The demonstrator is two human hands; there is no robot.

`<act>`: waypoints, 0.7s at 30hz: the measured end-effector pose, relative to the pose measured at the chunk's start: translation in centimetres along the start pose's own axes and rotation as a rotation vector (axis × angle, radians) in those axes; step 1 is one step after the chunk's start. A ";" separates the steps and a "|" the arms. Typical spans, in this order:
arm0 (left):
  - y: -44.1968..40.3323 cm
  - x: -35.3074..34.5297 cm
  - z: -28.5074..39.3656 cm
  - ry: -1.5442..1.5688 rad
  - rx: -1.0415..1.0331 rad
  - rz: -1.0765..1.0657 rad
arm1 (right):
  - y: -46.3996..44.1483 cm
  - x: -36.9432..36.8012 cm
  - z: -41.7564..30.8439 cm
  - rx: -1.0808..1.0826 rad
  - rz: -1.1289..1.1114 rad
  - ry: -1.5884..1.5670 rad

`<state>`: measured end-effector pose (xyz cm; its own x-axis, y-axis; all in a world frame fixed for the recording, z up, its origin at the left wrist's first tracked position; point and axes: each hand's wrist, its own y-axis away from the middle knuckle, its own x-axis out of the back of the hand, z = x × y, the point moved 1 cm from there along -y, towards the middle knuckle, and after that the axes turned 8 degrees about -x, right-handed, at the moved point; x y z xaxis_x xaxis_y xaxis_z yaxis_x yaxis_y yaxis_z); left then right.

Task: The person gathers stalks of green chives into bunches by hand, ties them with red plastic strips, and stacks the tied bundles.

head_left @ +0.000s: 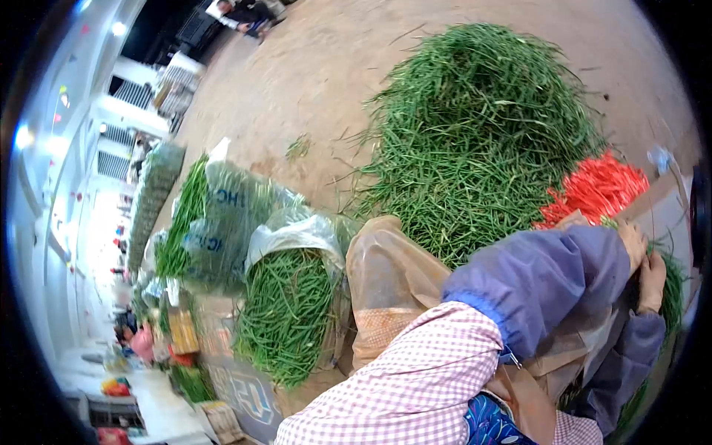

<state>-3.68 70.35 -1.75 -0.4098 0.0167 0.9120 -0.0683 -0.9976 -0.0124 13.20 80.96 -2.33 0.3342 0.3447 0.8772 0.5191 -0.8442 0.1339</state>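
My left hand, below a purple sleeve cover, is closed around a bundle of long thin green stalks. The pale ends of the bundle show just beyond it. My right hand sits close beside it, fingers curled on the same stalks, which spread out at the right edge. My wrists and sleeves partly hide the fingers. Next to my left hand lies a heap of red plastic strips. A large loose pile of green stalks covers the floor in front of me.
An open plastic bag full of green stalks stands beside my covered knee. Behind it is another packed bag with blue lettering. Farther off are a long row of bags, a crouching person and a person in pink.
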 end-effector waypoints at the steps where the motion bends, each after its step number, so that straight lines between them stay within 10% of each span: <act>1: -0.6 -0.3 -0.1 0.011 0.019 0.012 | -0.3 -0.2 0.7 -0.021 -0.053 -0.160; 21: -5.2 -2.6 1.9 0.064 0.162 -0.063 | 9.6 -4.0 -0.8 -0.175 0.046 -0.324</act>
<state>-0.48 75.41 -3.29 -0.4666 0.0784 0.8810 0.0496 -0.9922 0.1146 16.23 71.19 -4.17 0.6006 0.3933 0.6962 0.3650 -0.9095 0.1989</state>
